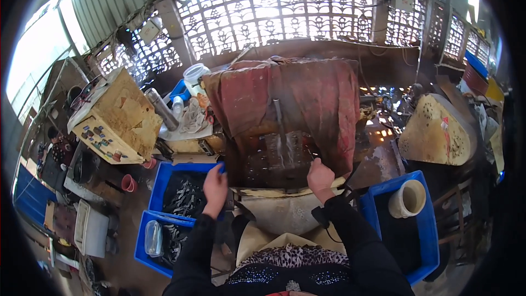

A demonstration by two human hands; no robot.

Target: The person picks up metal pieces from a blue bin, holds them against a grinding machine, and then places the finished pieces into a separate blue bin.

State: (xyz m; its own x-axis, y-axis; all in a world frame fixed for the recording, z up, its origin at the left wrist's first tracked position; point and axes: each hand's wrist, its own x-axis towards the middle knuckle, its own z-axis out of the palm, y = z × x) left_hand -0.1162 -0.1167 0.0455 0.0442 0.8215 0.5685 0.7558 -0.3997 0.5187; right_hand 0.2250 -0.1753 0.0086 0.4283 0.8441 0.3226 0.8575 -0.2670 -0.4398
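My left hand [215, 187] is over the right edge of a blue bin [159, 186] with dark and grey elongated metal-looking pieces in it. Its fingers look loosely bent and apart, with nothing visible in them. At the front right of a wet, dark basin, my right hand [320, 176] is closed; a small thin dark thing seems to stick out past its fingers, too small to name. Water runs down from a thin pipe [278, 118] into the basin. A stained red cloth [285, 85] drapes over the back and sides of this basin.
A second blue bin [148, 260] at front left holds similar pieces and a clear plastic box [154, 238]. To the right, a blue tub [427, 225] holds a cream bucket [407, 199]. A yellowed box [120, 118] and metal flask [160, 108] stand left; a stained guard [436, 131] stands right.
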